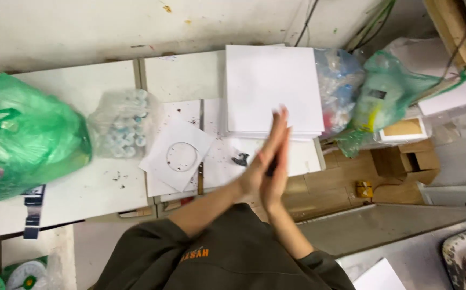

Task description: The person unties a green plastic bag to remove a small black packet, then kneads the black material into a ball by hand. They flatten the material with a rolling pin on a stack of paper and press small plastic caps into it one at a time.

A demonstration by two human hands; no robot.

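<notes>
While the palms press together, a dark object sits between them, above the worktable.
Left to right: green plastic bag [23, 134]; clear bag of small bottles [123, 123]; paper with a drawn circle [179, 156]; left hand [260, 166] and right hand [276, 177], flat, fingers extended, apparently rolling a small dark piece [271, 167]; stack of white boards [273, 94]. Even palm pressure suits such rolling.
</notes>
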